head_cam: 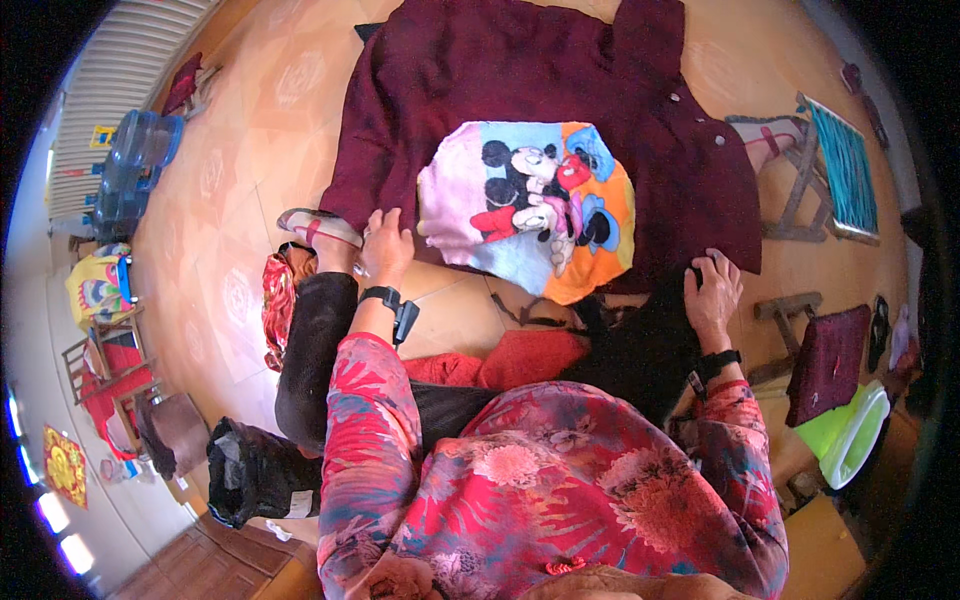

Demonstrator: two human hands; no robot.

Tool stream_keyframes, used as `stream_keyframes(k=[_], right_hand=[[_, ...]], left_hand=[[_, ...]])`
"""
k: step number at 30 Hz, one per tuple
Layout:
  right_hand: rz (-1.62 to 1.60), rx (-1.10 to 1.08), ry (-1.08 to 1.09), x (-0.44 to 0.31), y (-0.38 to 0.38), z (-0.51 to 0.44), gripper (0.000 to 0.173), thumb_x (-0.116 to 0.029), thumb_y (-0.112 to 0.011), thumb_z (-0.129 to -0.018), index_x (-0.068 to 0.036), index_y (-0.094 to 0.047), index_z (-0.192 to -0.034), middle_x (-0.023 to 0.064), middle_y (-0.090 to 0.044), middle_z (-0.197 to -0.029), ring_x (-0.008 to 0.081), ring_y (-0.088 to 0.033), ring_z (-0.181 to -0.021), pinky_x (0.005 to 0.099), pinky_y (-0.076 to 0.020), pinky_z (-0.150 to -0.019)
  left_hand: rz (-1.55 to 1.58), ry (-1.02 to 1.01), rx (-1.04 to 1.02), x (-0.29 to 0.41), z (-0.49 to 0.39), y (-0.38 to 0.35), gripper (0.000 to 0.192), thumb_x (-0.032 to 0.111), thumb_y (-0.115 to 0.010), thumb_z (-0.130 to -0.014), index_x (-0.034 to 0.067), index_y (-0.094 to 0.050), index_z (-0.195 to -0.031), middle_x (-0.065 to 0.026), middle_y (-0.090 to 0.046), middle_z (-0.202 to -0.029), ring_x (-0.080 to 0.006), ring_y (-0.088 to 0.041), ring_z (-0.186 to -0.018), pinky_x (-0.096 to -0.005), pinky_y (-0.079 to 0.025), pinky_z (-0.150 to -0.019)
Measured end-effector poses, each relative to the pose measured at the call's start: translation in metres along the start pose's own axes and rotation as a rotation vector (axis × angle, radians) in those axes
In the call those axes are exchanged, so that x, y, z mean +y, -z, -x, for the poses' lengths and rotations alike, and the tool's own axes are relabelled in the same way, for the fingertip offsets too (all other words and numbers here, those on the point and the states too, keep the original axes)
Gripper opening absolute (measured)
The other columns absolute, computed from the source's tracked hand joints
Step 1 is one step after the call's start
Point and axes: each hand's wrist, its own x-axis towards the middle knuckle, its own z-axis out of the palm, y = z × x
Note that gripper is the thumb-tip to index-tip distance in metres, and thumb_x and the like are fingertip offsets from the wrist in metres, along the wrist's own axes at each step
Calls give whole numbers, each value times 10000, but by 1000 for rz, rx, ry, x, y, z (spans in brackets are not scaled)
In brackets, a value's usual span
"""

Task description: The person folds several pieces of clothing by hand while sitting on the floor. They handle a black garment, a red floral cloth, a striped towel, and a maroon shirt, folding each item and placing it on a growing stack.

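A dark maroon garment (480,82) with snap buttons lies spread over the tiled floor before me. On it rests a many-sided plush fabric piece (457,195) with a printed cartoon mouse pair, in pink, blue and orange. My left hand (386,244) touches the garment's near left edge, its fingertips over the cloth beside my shoe. At the near right edge, my right hand (712,296) lies against the maroon cloth with its fingers bent. Whether either hand pinches the fabric is hidden.
Red cloth (532,356) lies between my legs, and shiny red material (279,307) beside my left leg. A black bag (259,472) stands at lower left. To the right are folding stools with a teal seat (844,169) and a maroon seat (829,364), near a green bucket (847,435). Water jugs (139,165) stand left.
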Motion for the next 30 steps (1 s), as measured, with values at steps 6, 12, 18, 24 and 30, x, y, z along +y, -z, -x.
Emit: stream_keyframes(k=[6,12,18,24,30], right_hand=[[63,-35,-55,-3,-8,-1,191,-226,-731,-805,-162,-678,-977,48,-620,-1251,311,-547,-1158,486,-439,-949],[98,-86,-58,-3,-8,-3,194,-226,-716,-820,-159,-682,-999,63,-617,-1259,327,-536,-1165,492,-424,-975],[136,-125,-119,10,0,2,199,-228,-707,-832,-144,-681,-1010,72,-614,-1269,332,-535,-1167,490,-416,-991],[162,-115,-122,8,-4,0,189,-233,-706,-840,-146,-683,-1006,73,-614,-1268,330,-541,-1159,486,-440,-965],[166,-112,-124,8,-6,-3,146,-223,-704,-842,-145,-678,-963,64,-619,-1262,323,-543,-1152,478,-443,-956]], left_hand=[[-65,-81,-83,5,-27,-10,567,172,-673,-836,135,-528,-1383,-209,-492,-1417,-434,-499,-1267,-504,-472,-1020],[-277,-83,-145,-13,-34,-17,580,88,-611,-834,81,-486,-1401,-146,-553,-1293,-356,-582,-1159,-462,-548,-867],[-278,36,-138,0,-40,-20,329,99,-612,-845,51,-630,-1170,-140,-561,-1207,-333,-599,-1106,-461,-563,-827],[158,206,-15,10,-87,-22,204,270,-643,-868,79,-706,-902,-177,-681,-1011,-392,-679,-930,-492,-550,-813],[411,274,-198,21,-118,-51,292,298,-682,-806,64,-713,-977,-181,-730,-985,-356,-700,-954,-443,-537,-822]])
